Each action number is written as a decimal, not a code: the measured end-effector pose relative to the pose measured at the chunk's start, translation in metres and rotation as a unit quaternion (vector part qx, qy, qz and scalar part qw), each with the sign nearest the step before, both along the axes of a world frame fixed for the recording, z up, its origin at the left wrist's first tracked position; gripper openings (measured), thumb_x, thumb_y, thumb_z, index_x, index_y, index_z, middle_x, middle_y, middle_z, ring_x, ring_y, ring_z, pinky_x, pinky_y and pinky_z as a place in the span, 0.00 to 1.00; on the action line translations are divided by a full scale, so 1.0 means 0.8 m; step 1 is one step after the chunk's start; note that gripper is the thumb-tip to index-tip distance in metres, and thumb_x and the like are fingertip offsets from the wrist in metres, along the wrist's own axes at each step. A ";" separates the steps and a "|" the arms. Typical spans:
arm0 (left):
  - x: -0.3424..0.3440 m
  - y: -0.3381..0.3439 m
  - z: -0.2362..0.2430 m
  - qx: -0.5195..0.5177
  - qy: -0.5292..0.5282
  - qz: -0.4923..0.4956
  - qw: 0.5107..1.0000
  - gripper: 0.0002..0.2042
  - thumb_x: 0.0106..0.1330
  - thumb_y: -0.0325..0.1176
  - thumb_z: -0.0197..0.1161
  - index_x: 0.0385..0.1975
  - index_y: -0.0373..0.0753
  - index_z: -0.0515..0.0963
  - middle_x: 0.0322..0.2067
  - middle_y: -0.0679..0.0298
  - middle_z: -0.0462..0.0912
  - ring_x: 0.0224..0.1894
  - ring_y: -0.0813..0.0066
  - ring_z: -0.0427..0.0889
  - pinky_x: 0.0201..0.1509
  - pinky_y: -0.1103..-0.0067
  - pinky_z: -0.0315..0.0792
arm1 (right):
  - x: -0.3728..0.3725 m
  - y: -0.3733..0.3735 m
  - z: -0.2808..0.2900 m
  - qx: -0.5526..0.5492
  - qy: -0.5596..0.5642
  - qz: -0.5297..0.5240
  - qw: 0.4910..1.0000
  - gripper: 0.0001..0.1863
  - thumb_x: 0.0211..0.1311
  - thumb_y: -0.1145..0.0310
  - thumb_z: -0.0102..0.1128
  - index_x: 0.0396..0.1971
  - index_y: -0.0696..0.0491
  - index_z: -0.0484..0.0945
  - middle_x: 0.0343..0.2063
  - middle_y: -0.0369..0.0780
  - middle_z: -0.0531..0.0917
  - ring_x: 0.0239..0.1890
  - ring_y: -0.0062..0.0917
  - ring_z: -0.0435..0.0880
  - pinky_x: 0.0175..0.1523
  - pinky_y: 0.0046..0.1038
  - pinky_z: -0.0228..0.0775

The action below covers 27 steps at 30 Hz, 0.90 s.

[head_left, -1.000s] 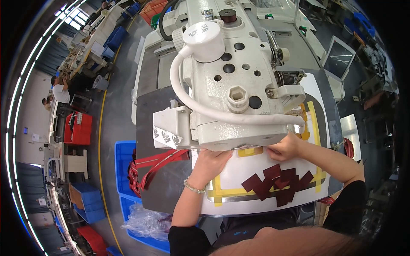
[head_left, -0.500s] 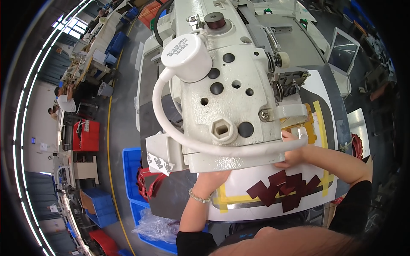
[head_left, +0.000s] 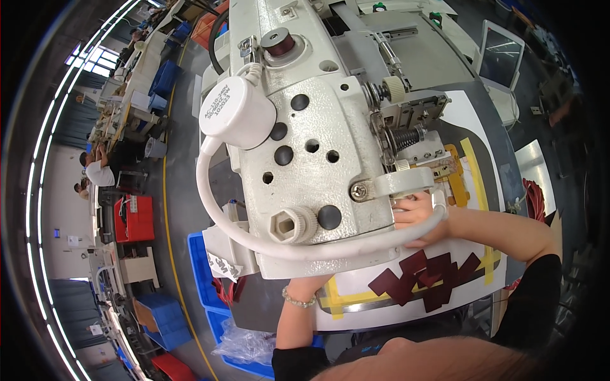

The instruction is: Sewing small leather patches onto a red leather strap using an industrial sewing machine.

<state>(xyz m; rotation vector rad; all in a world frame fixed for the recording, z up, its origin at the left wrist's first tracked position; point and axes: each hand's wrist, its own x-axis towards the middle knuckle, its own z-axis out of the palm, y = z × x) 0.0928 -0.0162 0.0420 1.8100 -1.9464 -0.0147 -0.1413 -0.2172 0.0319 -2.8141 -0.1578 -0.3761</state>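
Note:
A large white sewing machine head (head_left: 305, 184) with a hose and a dark-red thread spool (head_left: 278, 43) fills the middle. My right hand (head_left: 419, 219) is at its right front, behind the hose, with curled fingers whose tips and any held thing are hidden. My left hand (head_left: 308, 284) goes under the front of the head, and its fingers are hidden. Several dark-red square patches (head_left: 437, 298) lie overlapping on a white sheet (head_left: 375, 317) edged with yellow tape, below my right hand. A yellow plate (head_left: 457, 190) sits right of the needle area.
Blue bins (head_left: 198, 260) with red straps and clear plastic stand at left. A screen (head_left: 499, 51) and red straps (head_left: 534, 200) are at right. Across the yellow-lined floor (head_left: 178, 209), people (head_left: 98, 171) sit at benches near a red crate (head_left: 133, 219).
The view has shifted, so more of the machine's top shows and it covers more of my left hand. My right fingers have risen beside the head, behind the hose.

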 end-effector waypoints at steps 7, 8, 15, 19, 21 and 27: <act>-0.010 -0.016 0.015 -0.029 -0.013 -0.040 0.999 0.09 0.51 0.31 0.70 0.33 0.43 0.83 0.36 0.66 0.83 0.41 0.67 0.81 0.48 0.68 0.71 | -0.004 0.008 0.001 0.050 -0.005 -0.011 0.999 0.21 0.57 0.62 0.56 0.53 0.43 0.71 0.56 0.30 0.73 0.49 0.27 0.79 0.43 0.27 0.77; -0.016 -0.025 0.024 -0.055 -0.021 -0.060 0.996 0.09 0.49 0.29 0.70 0.31 0.42 0.83 0.35 0.68 0.84 0.39 0.70 0.81 0.48 0.70 0.71 | -0.006 0.006 0.003 0.049 0.033 -0.001 0.998 0.19 0.58 0.62 0.57 0.51 0.45 0.72 0.58 0.30 0.72 0.52 0.26 0.77 0.43 0.25 0.78; -0.020 -0.017 0.028 -0.046 -0.063 -0.101 0.992 0.08 0.52 0.30 0.68 0.33 0.40 0.82 0.37 0.67 0.83 0.41 0.70 0.81 0.51 0.71 0.69 | -0.033 0.014 0.048 -0.028 -0.078 -0.080 0.993 0.19 0.58 0.60 0.60 0.49 0.49 0.74 0.48 0.33 0.78 0.40 0.25 0.79 0.40 0.28 0.72; -0.019 -0.019 0.024 -0.051 -0.087 -0.119 0.988 0.08 0.55 0.31 0.67 0.34 0.40 0.81 0.38 0.67 0.83 0.43 0.71 0.80 0.51 0.68 0.68 | -0.148 0.001 0.099 -0.036 -0.155 -0.247 0.956 0.17 0.56 0.66 0.63 0.46 0.51 0.78 0.38 0.35 0.82 0.31 0.27 0.78 0.36 0.29 0.64; -0.015 -0.013 0.024 -0.050 -0.108 -0.114 0.986 0.08 0.56 0.31 0.66 0.35 0.40 0.81 0.38 0.67 0.83 0.43 0.71 0.80 0.51 0.68 0.68 | -0.224 -0.003 0.104 -0.017 -0.178 -0.422 0.889 0.12 0.54 0.66 0.64 0.39 0.50 0.82 0.28 0.34 0.82 0.30 0.27 0.78 0.39 0.30 0.67; -0.016 -0.024 0.004 -0.063 -0.175 -0.167 0.968 0.09 0.56 0.31 0.64 0.35 0.37 0.80 0.34 0.62 0.83 0.37 0.66 0.80 0.47 0.67 0.69 | -0.474 0.045 0.034 0.160 -0.366 -0.732 0.552 0.12 0.66 0.68 0.53 0.39 0.61 0.79 0.29 0.37 0.84 0.33 0.18 0.81 0.40 0.20 0.71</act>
